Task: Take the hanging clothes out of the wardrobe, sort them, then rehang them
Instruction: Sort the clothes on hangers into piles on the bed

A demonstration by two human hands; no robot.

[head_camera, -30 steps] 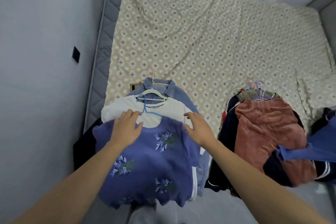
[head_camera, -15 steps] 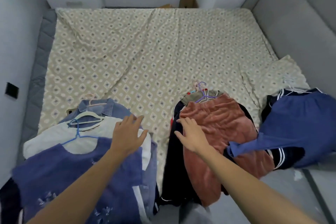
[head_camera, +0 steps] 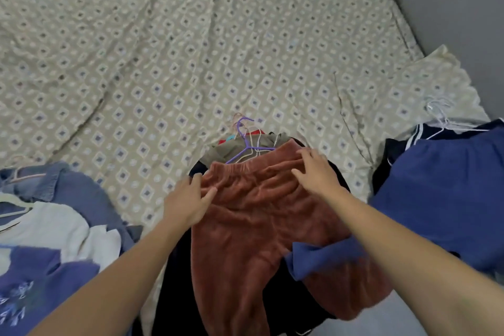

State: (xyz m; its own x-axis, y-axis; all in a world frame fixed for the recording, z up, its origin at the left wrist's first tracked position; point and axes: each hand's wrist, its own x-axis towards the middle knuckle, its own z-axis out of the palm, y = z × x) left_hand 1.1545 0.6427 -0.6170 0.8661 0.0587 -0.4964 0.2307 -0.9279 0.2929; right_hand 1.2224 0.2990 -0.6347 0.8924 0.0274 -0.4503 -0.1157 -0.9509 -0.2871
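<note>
Both hands, left [head_camera: 188, 199] and right [head_camera: 313, 172], are lying spread and flat on the rust trousers [head_camera: 259, 215], gripping nothing. Sorting seems underway; next they probably need gripping by the waistband.

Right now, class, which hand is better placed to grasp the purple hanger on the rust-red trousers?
The right hand: its fingers lie on the waistband beside the purple hanger; the left hand rests lower, at the trousers' left edge.

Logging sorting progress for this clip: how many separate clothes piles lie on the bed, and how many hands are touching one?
Clothes piles: 3 (left pile, middle pile, right pile)
Hands on the middle pile: 2 (left hand, right hand)
Total: 5
</note>
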